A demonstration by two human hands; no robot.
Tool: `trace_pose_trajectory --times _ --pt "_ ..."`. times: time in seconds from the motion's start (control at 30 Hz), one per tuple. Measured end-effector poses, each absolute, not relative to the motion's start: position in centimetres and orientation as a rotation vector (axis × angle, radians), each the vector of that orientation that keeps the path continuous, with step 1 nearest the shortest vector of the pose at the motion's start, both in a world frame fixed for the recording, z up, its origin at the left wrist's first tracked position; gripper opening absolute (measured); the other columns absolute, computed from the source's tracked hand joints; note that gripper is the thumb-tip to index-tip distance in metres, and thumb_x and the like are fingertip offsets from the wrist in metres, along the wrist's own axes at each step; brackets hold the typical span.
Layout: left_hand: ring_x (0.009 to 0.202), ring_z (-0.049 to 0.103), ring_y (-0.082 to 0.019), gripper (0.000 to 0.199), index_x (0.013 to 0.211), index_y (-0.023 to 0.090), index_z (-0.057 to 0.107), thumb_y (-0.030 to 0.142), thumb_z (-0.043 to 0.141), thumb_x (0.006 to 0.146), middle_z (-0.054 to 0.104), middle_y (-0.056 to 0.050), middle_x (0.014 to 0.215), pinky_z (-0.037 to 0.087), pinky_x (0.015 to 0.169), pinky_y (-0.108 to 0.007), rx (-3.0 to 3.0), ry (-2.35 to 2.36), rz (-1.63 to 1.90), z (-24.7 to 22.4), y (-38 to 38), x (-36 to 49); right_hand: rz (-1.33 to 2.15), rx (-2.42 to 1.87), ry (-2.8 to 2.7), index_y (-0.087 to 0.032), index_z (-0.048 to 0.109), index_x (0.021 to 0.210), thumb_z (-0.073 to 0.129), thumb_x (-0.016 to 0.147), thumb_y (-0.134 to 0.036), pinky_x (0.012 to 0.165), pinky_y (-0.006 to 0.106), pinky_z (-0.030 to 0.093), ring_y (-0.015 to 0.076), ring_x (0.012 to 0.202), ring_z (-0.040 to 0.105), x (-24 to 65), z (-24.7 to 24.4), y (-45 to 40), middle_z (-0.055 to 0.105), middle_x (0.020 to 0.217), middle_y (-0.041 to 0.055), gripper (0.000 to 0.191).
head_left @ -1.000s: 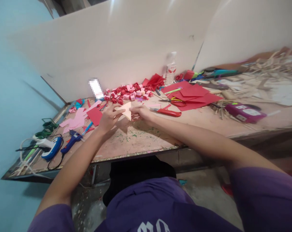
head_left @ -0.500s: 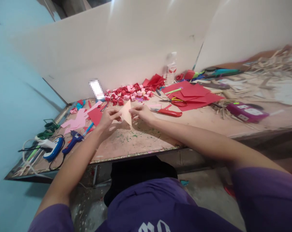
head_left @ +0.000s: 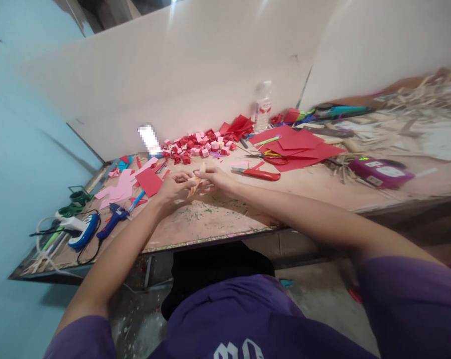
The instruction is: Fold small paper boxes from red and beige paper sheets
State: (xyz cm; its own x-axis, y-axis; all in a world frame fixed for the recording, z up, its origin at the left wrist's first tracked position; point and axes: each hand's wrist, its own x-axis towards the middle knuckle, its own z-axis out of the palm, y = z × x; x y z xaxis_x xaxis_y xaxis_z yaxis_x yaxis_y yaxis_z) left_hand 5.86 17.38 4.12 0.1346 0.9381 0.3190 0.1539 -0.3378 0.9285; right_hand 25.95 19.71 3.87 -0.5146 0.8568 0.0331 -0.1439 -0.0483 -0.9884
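Both hands hold a small pale-orange folded paper (head_left: 196,185) above the near part of the table. My left hand (head_left: 176,184) grips its left side, fingers bent around it. On its right side the fingers of my right hand (head_left: 217,178) press the paper between thumb and fingertips. The paper looks narrow and creased, partly covered by the fingers. Just behind the hands lies a pile of small red and pink folded paper cubes (head_left: 199,144). A utility knife (head_left: 260,174) with a red handle rests right of my right hand, and a red paper sheet (head_left: 149,181) lies left of my left hand.
Red paper sheets (head_left: 300,144) with scissors (head_left: 272,158) lie behind the knife. A bottle (head_left: 263,107) stands by the back board. At left are a blue glue gun (head_left: 114,219), a power strip (head_left: 83,232) and pink paper pieces (head_left: 122,185). A purple box (head_left: 380,172) and wood strips (head_left: 415,107) are at right.
The orange paper was a wider, diamond-like shape facing me. Now it is turned and folded narrower, and the fingers of both hands have come closer together around it.
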Motion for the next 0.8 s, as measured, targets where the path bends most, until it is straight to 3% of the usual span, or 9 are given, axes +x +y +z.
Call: trace_pose_trajectory --times 0.23,0.33,0.47,0.67,0.8 --pt "0.075 0.070 -0.017 0.054 0.074 0.017 0.068 0.062 0.094 0.058 0.074 -0.005 0.100 0.064 0.068 -0.035 1.495 1.098 1.351 3.6 17.5 5.3 1.743 -0.792 -1.374 -0.021 0.078 0.098 0.081 0.080 -0.029 0.063 0.026 0.058 0.0193 0.078 0.071 26.0 4.1 19.8 0.078 0.092 0.0088 0.020" --pt "0.072 0.070 -0.016 0.052 0.072 0.017 0.068 0.059 0.096 0.057 0.075 -0.004 0.098 0.065 0.066 -0.034 1.482 1.095 1.341 3.7 17.3 5.4 1.751 -0.805 -1.372 -0.022 0.078 0.093 0.080 0.083 -0.039 0.065 0.028 0.059 0.0204 0.079 0.070 26.1 4.2 19.9 0.078 0.092 0.0098 0.020" --pt "0.069 0.070 -0.016 0.053 0.067 0.017 0.069 0.057 0.099 0.050 0.074 -0.004 0.090 0.062 0.060 -0.030 1.505 1.093 1.313 3.7 17.4 5.7 1.750 -0.820 -1.427 -0.023 0.079 0.091 0.080 0.085 -0.054 0.071 0.033 0.061 0.0261 0.093 0.071 26.2 4.1 19.9 0.079 0.106 0.0134 0.032" --pt "0.055 0.064 -0.015 0.054 0.071 0.017 0.067 0.063 0.093 0.058 0.067 0.000 0.066 0.058 0.053 -0.030 1.519 1.137 1.325 3.4 18.0 5.4 1.766 -0.849 -1.359 -0.020 0.076 0.094 0.078 0.073 -0.028 0.068 0.033 0.058 0.0257 0.089 0.069 26.3 3.8 20.6 0.078 0.103 0.0131 0.022" --pt "0.061 0.067 -0.017 0.051 0.079 0.019 0.063 0.065 0.083 0.071 0.068 -0.001 0.072 0.060 0.058 -0.033 1.551 1.183 1.363 2.9 18.5 5.0 1.696 -0.845 -1.331 -0.021 0.075 0.090 0.068 0.068 -0.017 0.064 0.033 0.056 0.0252 0.085 0.066 26.2 3.6 21.0 0.078 0.097 0.0115 0.023"
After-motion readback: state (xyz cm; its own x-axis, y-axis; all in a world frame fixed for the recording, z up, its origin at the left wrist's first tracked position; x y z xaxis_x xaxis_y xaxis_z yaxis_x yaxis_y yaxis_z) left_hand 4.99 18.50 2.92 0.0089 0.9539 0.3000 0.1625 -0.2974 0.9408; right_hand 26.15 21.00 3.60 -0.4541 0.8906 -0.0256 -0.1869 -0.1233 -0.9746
